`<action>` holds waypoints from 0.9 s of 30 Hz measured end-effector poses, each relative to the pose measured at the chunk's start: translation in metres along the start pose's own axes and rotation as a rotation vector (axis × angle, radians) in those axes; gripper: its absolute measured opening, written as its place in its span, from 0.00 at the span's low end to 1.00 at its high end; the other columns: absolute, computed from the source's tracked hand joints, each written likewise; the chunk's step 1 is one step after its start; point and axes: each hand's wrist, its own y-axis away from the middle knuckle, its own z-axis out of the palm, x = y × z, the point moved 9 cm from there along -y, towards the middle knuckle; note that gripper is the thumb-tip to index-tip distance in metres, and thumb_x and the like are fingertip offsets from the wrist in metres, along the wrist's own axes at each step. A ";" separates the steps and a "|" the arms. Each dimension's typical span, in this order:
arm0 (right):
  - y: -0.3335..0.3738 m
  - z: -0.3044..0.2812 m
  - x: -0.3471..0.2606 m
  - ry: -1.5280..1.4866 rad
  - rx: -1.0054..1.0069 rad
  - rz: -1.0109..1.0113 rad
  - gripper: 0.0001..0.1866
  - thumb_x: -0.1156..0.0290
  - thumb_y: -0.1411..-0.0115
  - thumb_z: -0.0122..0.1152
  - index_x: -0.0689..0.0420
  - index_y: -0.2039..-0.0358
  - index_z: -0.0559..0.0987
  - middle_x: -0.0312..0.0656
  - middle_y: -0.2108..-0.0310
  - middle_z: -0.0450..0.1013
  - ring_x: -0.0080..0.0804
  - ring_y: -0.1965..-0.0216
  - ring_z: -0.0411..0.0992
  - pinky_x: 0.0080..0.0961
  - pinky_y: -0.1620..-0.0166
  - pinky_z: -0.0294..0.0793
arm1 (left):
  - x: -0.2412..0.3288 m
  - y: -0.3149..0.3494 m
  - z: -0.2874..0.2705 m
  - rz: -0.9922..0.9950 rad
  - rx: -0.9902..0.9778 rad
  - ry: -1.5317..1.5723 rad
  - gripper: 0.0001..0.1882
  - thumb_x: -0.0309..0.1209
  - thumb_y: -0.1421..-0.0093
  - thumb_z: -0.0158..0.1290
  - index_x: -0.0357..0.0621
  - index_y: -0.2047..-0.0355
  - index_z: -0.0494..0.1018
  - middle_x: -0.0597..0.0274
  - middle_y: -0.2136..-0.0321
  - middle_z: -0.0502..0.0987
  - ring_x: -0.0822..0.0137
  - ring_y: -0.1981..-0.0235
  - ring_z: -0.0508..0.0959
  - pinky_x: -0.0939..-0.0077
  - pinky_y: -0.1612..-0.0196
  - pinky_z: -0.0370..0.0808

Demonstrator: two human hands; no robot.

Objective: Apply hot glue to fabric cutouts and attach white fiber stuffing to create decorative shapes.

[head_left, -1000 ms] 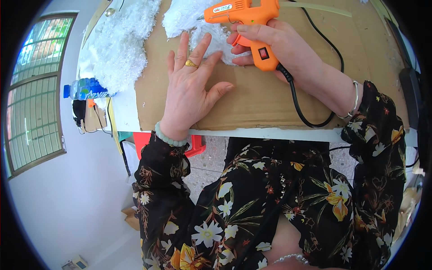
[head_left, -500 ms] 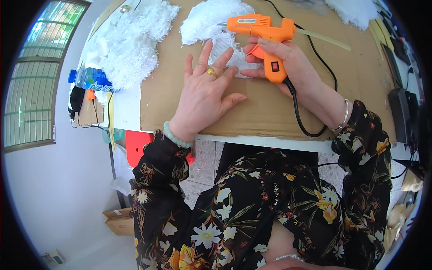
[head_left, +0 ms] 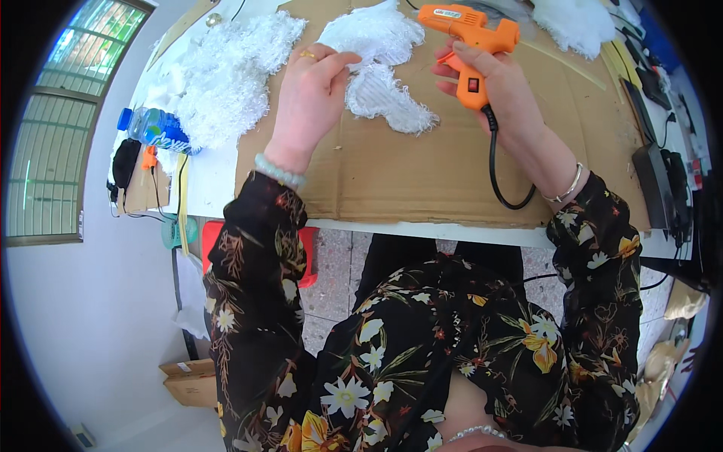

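Gripping an orange glue gun (head_left: 474, 30), the right hand (head_left: 503, 90) is in the upper right of the frame, fingers around the handle and trigger. The gun's nozzle end points toward the upper left, over the farther of two white fleecy pieces (head_left: 380, 34), and its black cord (head_left: 493, 154) loops down from the handle. The left hand (head_left: 310, 94), left of top centre, has its fingers bent and thumb near the forefinger, beside that same piece; whether it pinches any of the fleece I cannot tell. The nearer white piece (head_left: 382, 98), with a ribbed surface and frayed edges, lies at top centre between the two hands, on a sheet of brown cardboard (head_left: 422, 177) that covers much of the white table (head_left: 207, 197). A larger white fluffy heap (head_left: 226, 75) fills the upper left, with a blue-capped bottle (head_left: 154, 129) lying against its lower edge. Another white tuft (head_left: 578, 26) is at the upper right, near a pale strip (head_left: 565, 68) on the cardboard.
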 end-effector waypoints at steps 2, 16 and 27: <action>0.000 0.004 0.005 -0.011 -0.005 0.021 0.16 0.64 0.35 0.54 0.62 0.52 0.72 0.42 0.59 0.75 0.31 0.59 0.76 0.27 0.55 0.79 | 0.001 -0.009 0.004 0.087 -0.011 -0.016 0.12 0.19 0.48 0.53 0.46 0.66 0.80 0.58 0.73 0.76 0.54 0.65 0.75 0.64 0.59 0.73; 0.002 -0.002 -0.034 -0.035 -0.033 -0.196 0.21 0.70 0.41 0.61 0.61 0.48 0.69 0.44 0.57 0.72 0.34 0.58 0.77 0.28 0.56 0.80 | 0.037 -0.050 -0.019 -0.148 -0.097 0.478 0.12 0.22 0.45 0.56 0.46 0.59 0.79 0.66 0.77 0.75 0.74 0.72 0.75 0.78 0.66 0.72; 0.018 0.029 -0.041 -0.014 -0.183 -0.322 0.28 0.75 0.47 0.68 0.59 0.46 0.67 0.39 0.54 0.71 0.26 0.52 0.72 0.25 0.51 0.70 | 0.059 -0.048 0.003 -0.334 -0.182 0.785 0.11 0.20 0.42 0.56 0.39 0.59 0.78 0.68 0.74 0.79 0.79 0.71 0.75 0.86 0.67 0.71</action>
